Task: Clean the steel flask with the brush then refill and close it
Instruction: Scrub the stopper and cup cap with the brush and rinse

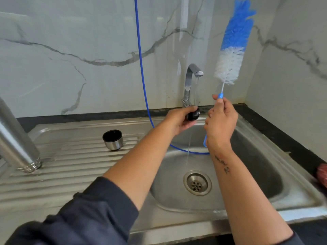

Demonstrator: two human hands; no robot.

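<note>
Steel flask [16,138] is being left mouth-down and tilted on the ribbed draining board [70,167] at the far left, well apart from both hands. Its steel cup lid [112,139], black inside, is being kept upright on the same board, between the flask and the basin. A black stopper [193,115] is being gripped in the curled fingers of the left hand [178,119] and held under the tap [191,82], from which a thin stream of water is being run down into the sink [265,156], near the drain [197,182]. The bottle brush [231,45] is being held upright by its blue handle in the closed fingers of the right hand [220,124], its blue and white bristles being raised beside the spout. A blue hose [141,68] is being hung down the marble wall [70,50] into the basin, behind the forearms.
</note>
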